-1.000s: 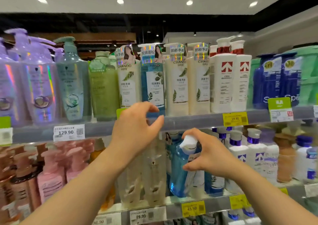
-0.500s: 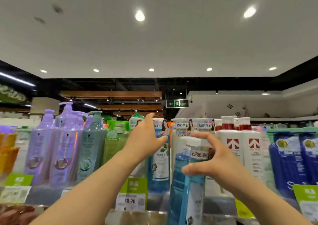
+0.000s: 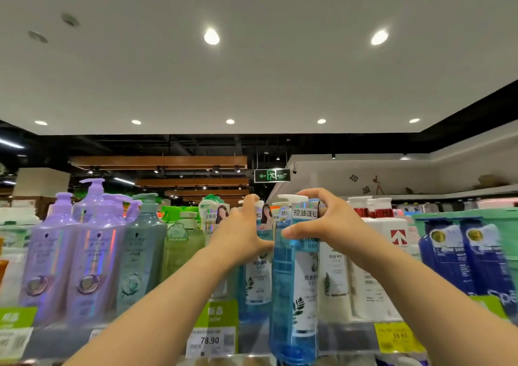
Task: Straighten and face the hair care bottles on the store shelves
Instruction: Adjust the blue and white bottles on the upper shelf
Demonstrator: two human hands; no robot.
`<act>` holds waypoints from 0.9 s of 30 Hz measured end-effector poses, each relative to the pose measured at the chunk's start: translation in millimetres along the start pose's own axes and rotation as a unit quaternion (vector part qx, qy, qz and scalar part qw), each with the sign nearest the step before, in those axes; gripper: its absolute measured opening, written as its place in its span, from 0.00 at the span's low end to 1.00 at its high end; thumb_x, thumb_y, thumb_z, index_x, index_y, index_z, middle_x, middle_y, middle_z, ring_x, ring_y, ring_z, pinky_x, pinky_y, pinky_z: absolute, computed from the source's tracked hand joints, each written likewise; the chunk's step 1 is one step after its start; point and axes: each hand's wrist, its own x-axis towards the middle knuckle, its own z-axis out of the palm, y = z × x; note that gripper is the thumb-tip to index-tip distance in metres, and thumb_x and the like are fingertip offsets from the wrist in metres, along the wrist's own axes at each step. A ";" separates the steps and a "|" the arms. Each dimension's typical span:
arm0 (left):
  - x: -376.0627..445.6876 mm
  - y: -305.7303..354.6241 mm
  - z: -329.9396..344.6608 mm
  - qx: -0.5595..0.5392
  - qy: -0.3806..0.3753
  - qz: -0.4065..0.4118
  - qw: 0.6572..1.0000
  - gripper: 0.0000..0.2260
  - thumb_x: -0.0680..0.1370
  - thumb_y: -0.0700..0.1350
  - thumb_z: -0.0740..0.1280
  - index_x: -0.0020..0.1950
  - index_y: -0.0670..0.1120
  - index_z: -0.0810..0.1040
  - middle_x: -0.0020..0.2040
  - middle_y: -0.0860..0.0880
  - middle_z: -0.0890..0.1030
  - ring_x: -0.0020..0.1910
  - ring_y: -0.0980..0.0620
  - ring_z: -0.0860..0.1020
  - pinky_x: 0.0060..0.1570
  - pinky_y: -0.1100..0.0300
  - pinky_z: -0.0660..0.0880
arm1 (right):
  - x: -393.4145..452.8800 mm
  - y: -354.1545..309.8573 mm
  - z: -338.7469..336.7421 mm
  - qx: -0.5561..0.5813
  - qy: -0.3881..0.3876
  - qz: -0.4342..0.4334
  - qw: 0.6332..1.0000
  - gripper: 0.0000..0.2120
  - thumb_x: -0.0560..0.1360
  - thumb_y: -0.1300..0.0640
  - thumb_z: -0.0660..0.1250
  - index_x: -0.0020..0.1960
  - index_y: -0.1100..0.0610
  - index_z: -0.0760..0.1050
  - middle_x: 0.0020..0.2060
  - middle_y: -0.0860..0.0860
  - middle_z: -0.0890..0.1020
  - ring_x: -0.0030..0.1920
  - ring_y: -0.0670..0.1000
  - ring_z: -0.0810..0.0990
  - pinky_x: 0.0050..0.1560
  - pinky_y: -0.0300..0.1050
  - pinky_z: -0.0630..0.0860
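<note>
while right hand [image 3: 328,225] grips blue bottle [image 3: 294,281], purple bottles [image 3: 70,253] flank left.

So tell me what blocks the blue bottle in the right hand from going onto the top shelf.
The left hand and the blue bottle already standing there fill the spot just behind the held bottle.

A green exit sign [image 3: 272,175] hangs below a white ceiling [image 3: 252,79] with round recessed lights [image 3: 211,36] and wooden beams [image 3: 158,162].
</note>
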 end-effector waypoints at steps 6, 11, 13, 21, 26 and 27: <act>-16.3 12.3 -8.5 0.043 0.019 0.057 0.997 0.35 0.70 0.63 0.71 0.65 0.58 0.50 0.49 0.51 0.74 0.43 0.48 0.77 0.41 0.50 0.77 | 2.3 -1.6 -3.1 0.001 -0.010 0.010 1.000 0.38 0.53 0.48 0.85 0.60 0.46 0.74 0.47 0.52 0.87 0.46 0.53 0.88 0.53 0.57 0.84; -28.5 4.3 -13.5 -0.028 0.068 0.045 0.996 0.41 0.69 0.59 0.75 0.69 0.58 0.50 0.54 0.48 0.79 0.47 0.48 0.79 0.46 0.50 0.78 | 4.4 -7.2 -7.8 -0.009 -0.021 0.011 1.000 0.35 0.58 0.53 0.85 0.61 0.51 0.74 0.48 0.54 0.87 0.48 0.54 0.88 0.54 0.59 0.83; -34.1 4.1 -19.4 -0.053 0.122 0.044 0.990 0.43 0.66 0.61 0.76 0.70 0.58 0.51 0.51 0.51 0.78 0.46 0.50 0.78 0.44 0.52 0.78 | 8.1 -7.9 -9.0 -0.010 -0.014 0.006 1.000 0.34 0.57 0.52 0.85 0.59 0.50 0.74 0.48 0.55 0.87 0.47 0.55 0.88 0.53 0.59 0.83; -39.9 0.8 -65.1 -0.120 0.252 -0.013 0.960 0.43 0.63 0.64 0.77 0.69 0.60 0.55 0.50 0.54 0.78 0.47 0.49 0.80 0.44 0.51 0.80 | 24.8 -7.8 11.1 -0.068 0.025 -0.044 0.996 0.38 0.58 0.44 0.83 0.63 0.47 0.71 0.51 0.50 0.84 0.50 0.51 0.86 0.52 0.54 0.84; -61.2 -10.9 -71.2 -0.153 0.221 -0.028 0.963 0.43 0.60 0.65 0.77 0.67 0.61 0.57 0.48 0.55 0.79 0.46 0.51 0.81 0.45 0.48 0.82 | 35.4 -16.3 25.5 -0.087 0.041 -0.098 0.991 0.30 0.66 0.49 0.81 0.62 0.47 0.68 0.51 0.50 0.81 0.50 0.50 0.83 0.46 0.45 0.84; -66.8 -11.6 -69.7 -0.152 0.211 -0.026 0.965 0.43 0.60 0.65 0.77 0.67 0.61 0.57 0.47 0.57 0.79 0.45 0.53 0.81 0.44 0.48 0.82 | 37.6 -16.6 29.9 -0.094 0.045 -0.108 0.989 0.31 0.67 0.49 0.81 0.62 0.47 0.67 0.51 0.49 0.80 0.50 0.49 0.83 0.45 0.44 0.83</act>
